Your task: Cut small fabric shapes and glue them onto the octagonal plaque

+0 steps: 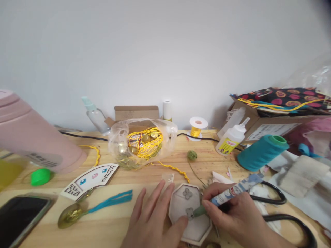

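Note:
An octagonal pale frame (pixel 178 203) with grey flower shapes inside lies at the table's front. My left hand (pixel 156 218) rests flat beside it with fingers spread, its thumb on the frame's surface by the lower flower (pixel 190 213). Pinched in my right hand (pixel 232 210) is a marker pen (pixel 230 193) with a patterned barrel and a green front end. Its tip meets the lower flower. A second grey flower (pixel 187 193) shows above. Partly behind my right hand lie black-handled scissors (pixel 271 199).
A pink tumbler (pixel 36 134), phone (pixel 24 217), fan-shaped ornament (pixel 90 181) and blue tassel (pixel 111 201) lie left. Behind stands a plastic bag (pixel 168 137) of yellow cord. Right are a glue bottle (pixel 231 139), teal thread cone (pixel 261 153) and cardboard box (pixel 266 124).

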The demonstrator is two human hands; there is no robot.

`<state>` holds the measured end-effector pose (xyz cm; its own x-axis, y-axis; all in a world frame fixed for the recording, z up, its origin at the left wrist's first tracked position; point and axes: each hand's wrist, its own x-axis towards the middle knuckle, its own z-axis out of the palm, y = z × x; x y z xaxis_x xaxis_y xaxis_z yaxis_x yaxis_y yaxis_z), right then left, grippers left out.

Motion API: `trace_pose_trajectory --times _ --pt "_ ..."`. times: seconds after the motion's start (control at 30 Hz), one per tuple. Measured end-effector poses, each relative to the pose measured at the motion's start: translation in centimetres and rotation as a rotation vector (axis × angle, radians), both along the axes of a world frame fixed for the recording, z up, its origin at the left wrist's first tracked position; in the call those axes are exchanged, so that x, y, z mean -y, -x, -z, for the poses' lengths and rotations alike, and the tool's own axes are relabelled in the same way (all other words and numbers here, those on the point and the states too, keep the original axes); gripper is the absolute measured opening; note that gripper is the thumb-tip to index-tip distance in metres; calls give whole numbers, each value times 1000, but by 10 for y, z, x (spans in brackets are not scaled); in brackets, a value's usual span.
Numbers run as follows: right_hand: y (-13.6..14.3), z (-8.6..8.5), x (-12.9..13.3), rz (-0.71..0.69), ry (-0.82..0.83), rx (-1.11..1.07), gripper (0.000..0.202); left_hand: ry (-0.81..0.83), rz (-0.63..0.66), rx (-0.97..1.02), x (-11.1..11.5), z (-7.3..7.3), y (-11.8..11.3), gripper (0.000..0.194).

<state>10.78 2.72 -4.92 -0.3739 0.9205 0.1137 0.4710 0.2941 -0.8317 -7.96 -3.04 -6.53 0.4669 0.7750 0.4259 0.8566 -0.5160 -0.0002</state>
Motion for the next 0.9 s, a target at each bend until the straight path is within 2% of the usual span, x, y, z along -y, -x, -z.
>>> trace_pose_trajectory --times 0.5,0.77,0.9 --pt "-1 2 -2 22 21 -11 16 -45 1 -20 -1 2 -1 18" --pt "0 3 0 26 24 -23 15 -83 -45 1 -1 13 -9 24" --pt "0 3 1 5 42 -26 13 -81 -34 -5 -2 13 -8 23"
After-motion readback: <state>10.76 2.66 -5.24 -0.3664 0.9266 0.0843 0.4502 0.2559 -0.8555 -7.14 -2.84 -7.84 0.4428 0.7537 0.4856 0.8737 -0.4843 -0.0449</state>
